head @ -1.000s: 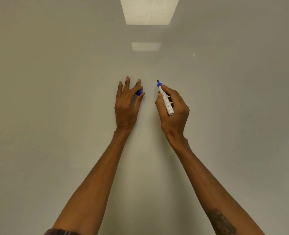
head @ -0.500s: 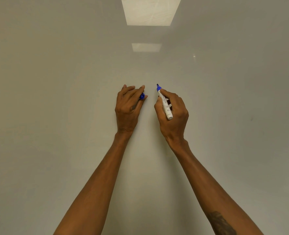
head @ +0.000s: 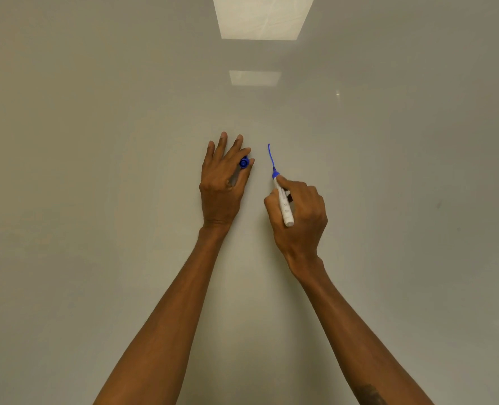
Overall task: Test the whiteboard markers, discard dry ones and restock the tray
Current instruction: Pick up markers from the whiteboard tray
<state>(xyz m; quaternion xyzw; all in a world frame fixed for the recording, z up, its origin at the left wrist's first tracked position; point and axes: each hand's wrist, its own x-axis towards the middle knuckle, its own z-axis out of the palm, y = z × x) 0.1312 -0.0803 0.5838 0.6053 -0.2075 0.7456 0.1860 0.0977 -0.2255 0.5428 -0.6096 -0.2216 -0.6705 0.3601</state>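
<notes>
Fingers (head: 289,184) of the right hand (head: 299,220) pinch the white marker (head: 284,204) near its blue tip, which touches the whiteboard (head: 96,185) at the foot of a solid blue stroke (head: 270,156). The left hand (head: 219,188) lies against the board, fingers spread, the blue cap (head: 243,163) pinched between thumb and forefinger. Testing is in hand. The ink looks good, so the next move likely calls for recapping the marker and returning it to the tray, which is not in view.

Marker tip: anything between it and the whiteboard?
Nothing visible. The marker in the right hand appears to have its bare tip on the whiteboard, at the lower end of a blue stroke. The cap is off, pinched in the left hand, apart to the left.
</notes>
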